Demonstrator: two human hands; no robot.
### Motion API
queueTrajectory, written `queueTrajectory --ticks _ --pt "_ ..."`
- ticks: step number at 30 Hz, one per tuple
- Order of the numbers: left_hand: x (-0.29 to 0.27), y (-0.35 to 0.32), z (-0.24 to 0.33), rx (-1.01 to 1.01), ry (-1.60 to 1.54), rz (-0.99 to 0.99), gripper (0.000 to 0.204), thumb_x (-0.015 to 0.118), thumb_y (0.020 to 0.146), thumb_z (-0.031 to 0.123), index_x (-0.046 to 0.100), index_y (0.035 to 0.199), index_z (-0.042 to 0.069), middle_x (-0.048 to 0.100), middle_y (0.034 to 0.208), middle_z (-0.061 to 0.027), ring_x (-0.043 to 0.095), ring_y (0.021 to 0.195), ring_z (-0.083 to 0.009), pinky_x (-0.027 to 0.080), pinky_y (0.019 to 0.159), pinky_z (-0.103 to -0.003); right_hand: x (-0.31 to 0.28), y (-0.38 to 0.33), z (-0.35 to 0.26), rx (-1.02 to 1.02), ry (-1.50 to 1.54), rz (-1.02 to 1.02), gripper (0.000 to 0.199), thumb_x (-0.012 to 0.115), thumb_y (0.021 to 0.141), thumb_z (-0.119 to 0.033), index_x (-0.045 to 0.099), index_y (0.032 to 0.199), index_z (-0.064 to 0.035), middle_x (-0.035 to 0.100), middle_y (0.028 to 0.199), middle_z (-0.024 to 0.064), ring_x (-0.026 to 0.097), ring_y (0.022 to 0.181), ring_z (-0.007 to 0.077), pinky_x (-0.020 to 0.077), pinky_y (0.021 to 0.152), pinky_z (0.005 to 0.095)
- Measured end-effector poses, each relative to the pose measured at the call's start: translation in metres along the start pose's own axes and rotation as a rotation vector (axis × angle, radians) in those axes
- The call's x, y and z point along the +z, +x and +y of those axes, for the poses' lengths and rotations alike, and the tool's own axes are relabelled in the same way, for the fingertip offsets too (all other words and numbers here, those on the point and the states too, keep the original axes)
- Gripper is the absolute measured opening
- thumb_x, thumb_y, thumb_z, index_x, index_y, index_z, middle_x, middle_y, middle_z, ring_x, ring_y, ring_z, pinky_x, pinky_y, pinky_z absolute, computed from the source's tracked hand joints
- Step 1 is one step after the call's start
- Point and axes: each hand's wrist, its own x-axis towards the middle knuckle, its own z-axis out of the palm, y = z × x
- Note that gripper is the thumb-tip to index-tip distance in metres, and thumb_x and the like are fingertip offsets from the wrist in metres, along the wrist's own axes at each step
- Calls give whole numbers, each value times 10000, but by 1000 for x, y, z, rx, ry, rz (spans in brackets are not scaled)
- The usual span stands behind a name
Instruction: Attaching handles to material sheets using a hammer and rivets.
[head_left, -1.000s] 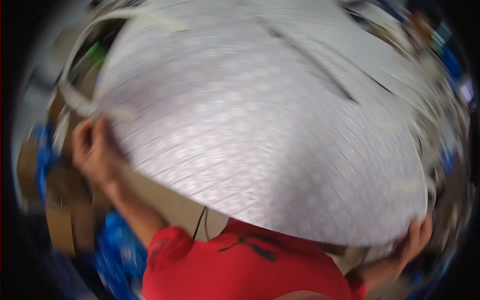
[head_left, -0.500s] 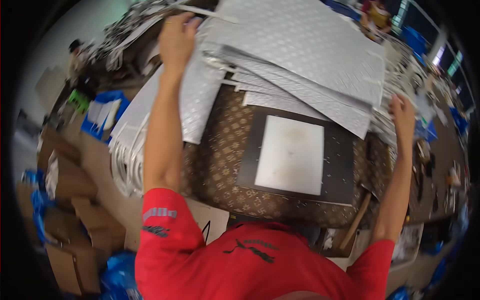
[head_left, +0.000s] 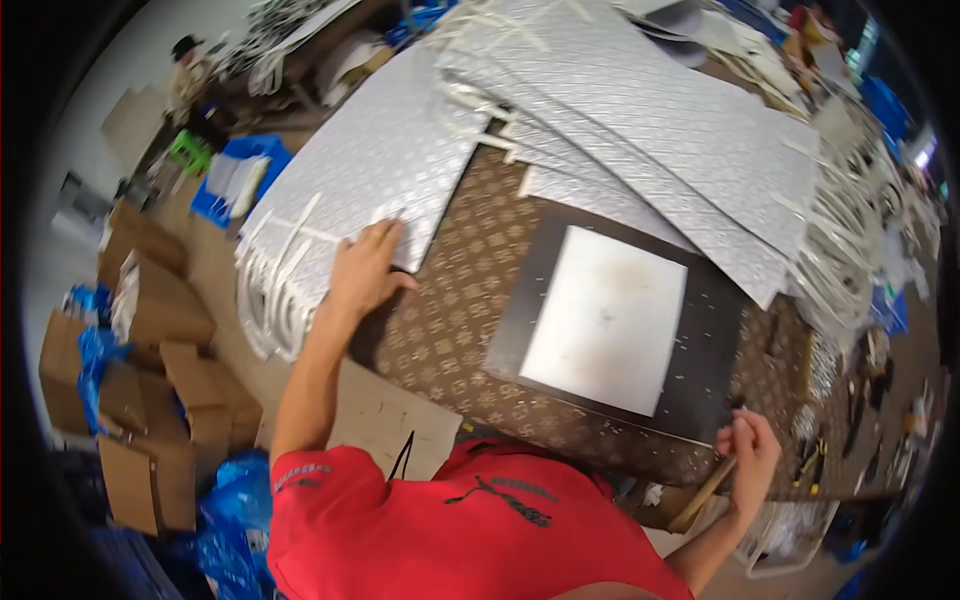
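Observation:
My left hand [head_left: 366, 264] lies flat on a stack of silver quilted sheets [head_left: 375, 150] with white straps, its thumb out to the side. At the table's near right edge, my right hand [head_left: 752, 452] has its fingers curled round the upper end of a wooden-handled hammer [head_left: 704, 497]; the hand hides the head. Left of that hand, a white rectangular pad [head_left: 606, 320] rests on a dark flat board [head_left: 710, 345]. More silver quilted sheets [head_left: 660, 110] lie overlapping beyond the board, reaching toward the far right.
A brown patterned cloth [head_left: 450, 300] covers the table. Bundled white straps [head_left: 850, 230] hang at the right, near pliers [head_left: 815, 462] and other tools. Cardboard boxes [head_left: 160, 320] and blue plastic bags [head_left: 235, 510] sit on the left floor. Another person [head_left: 188, 80] is far left.
My left hand has come down and nearer, from the far sheets onto the left stack. The right hand has dropped from beside the silver sheets to the hammer. The view has shifted slightly.

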Motion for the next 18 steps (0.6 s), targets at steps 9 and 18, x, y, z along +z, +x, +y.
queueTrajectory --ticks 9,18 --pt "-50 63 -83 -92 224 352 160 592 871 108 581 1031 115 662 879 -111 634 668 -354 497 577 -467 28 -2 -30 -124 -89 -324 153 608 950 -69 663 1067 13 698 787 76 629 674 98 502 637 239" --pt "-322 36 -124 69 825 1021 232 600 896 42 722 986 218 739 1005 -10 707 740 -183 529 627 -364 107 20 -73 -407 -379 -858 182 621 959 -115 651 1088 9 703 798 93 647 693 122 525 669 278"
